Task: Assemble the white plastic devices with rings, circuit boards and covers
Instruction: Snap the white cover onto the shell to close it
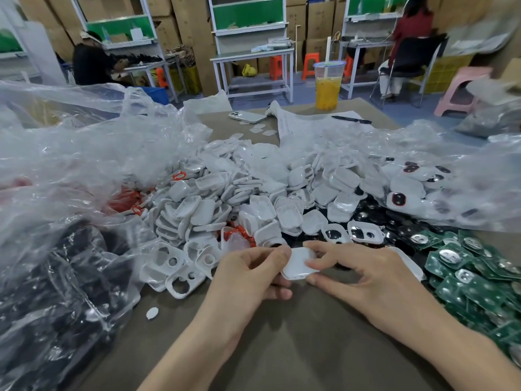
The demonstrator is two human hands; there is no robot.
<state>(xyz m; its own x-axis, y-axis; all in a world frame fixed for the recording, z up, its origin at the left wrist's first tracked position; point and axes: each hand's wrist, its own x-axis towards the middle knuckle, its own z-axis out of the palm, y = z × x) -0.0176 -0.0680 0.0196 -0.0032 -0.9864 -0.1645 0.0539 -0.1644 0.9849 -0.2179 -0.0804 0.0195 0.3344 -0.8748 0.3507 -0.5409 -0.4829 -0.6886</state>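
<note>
Left hand [248, 273] and right hand [361, 275] pinch one white plastic device [297, 266] between curled fingers; press evenly round its edge until the seam closes flush.

White covers [225, 193], green circuit boards [476, 280], orange rings [238, 232].

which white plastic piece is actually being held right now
The white device pinched between the left hand and right hand, just in front of the heap; all others lie loose, untouched.
</note>
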